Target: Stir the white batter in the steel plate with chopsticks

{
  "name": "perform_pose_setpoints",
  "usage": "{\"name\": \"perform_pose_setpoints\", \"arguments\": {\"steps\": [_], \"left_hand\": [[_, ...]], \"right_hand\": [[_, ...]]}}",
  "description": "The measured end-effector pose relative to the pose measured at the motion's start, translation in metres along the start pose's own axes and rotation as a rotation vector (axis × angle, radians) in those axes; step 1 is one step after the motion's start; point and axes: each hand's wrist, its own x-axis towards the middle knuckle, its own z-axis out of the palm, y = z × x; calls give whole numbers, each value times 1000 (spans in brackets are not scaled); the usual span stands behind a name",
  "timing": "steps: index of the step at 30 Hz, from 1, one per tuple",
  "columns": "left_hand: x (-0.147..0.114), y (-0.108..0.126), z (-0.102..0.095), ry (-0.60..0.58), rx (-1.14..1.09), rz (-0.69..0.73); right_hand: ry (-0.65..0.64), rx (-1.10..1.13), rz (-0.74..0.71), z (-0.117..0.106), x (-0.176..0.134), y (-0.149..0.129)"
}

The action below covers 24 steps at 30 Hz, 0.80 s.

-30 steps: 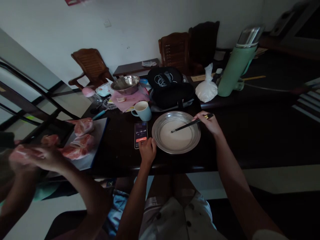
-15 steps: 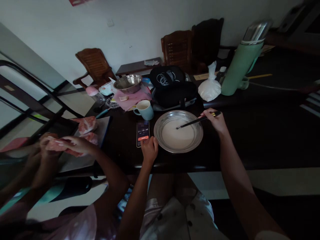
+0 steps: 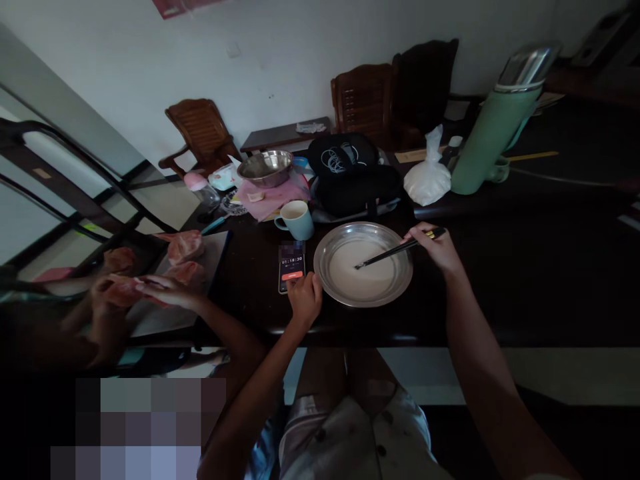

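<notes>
My right hand (image 3: 434,245) grips black chopsticks (image 3: 390,253) with gold bands near the top. Their tips dip into a pale, milky liquid (image 3: 345,277) inside a wide steel bowl (image 3: 406,273). My left hand (image 3: 305,297) rests with curled fingers at the bowl's left side. Its thumb lies against or right beside the rim, and its index finger reaches over the lower end of a phone (image 3: 283,285); what the fingers hold, if anything, is hidden. The phone's screen shows a timer and an orange button. Behind it stands a light blue mug (image 3: 301,223).
To the left, a co-worker's hands (image 3: 170,290) hold raw meat (image 3: 123,291) over a cutting board (image 3: 165,320) bearing more pieces. Toward the back stand a steel basin (image 3: 265,170), a black bag (image 3: 350,173), a tied bag of white powder (image 3: 428,180) and a green flask (image 3: 493,140).
The whole view has shifted slightly, so things sit a little farther right. My hands keep nearly the same places at the bowl. The co-worker's arms and body have moved slightly.
</notes>
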Motion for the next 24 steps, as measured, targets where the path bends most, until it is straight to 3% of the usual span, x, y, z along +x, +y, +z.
{"name": "perform_pose_setpoints", "arguments": {"steps": [8, 14, 19, 24], "left_hand": [[0, -1, 3, -6, -53, -4], [-1, -2, 3, -9, -70, -3], [1, -2, 2, -3, -88, -9], [1, -2, 2, 4, -81, 0]], "right_hand": [[83, 20, 19, -4, 1, 0], [-55, -27, -15, 2, 0, -1], [79, 14, 10, -4, 2, -2], [-8, -25, -3, 0, 1, -3]]}}
